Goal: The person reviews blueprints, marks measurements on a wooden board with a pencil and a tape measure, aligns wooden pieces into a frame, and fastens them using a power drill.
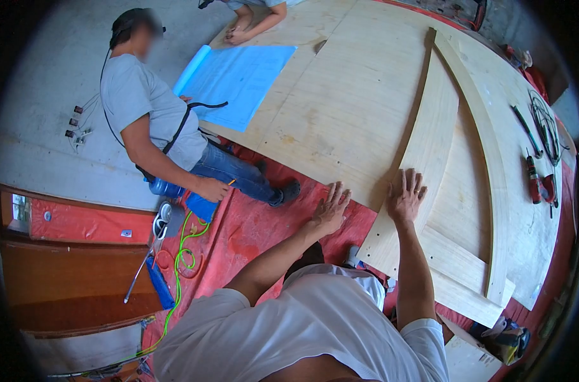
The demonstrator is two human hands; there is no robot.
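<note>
1. Red plastic sheeting point(241, 239) covers the floor at centre, below a broad, pale plywood surface point(340, 95) that fills the upper right of the frame.
2. Right of centre, a long, flat, pale wooden board point(430, 124) slants across the plywood; a curved, pale wooden strip point(487, 137) arcs beside it, meeting it near the top.
3. Right hand point(404, 198): palm down on the long board, fingers extended and slightly spread, grasping nothing.
4. Left hand point(331, 213): fingers spread and unclenched at the plywood's lower edge, near frame centre; whether they touch it, I cannot tell.
5. Upper left, a person in a grey T-shirt point(152, 95) stands beside a bright-blue paper sheet point(251, 79).
6. Far right, a red-and-black hand tool point(532, 178) lies on the plywood.
</note>
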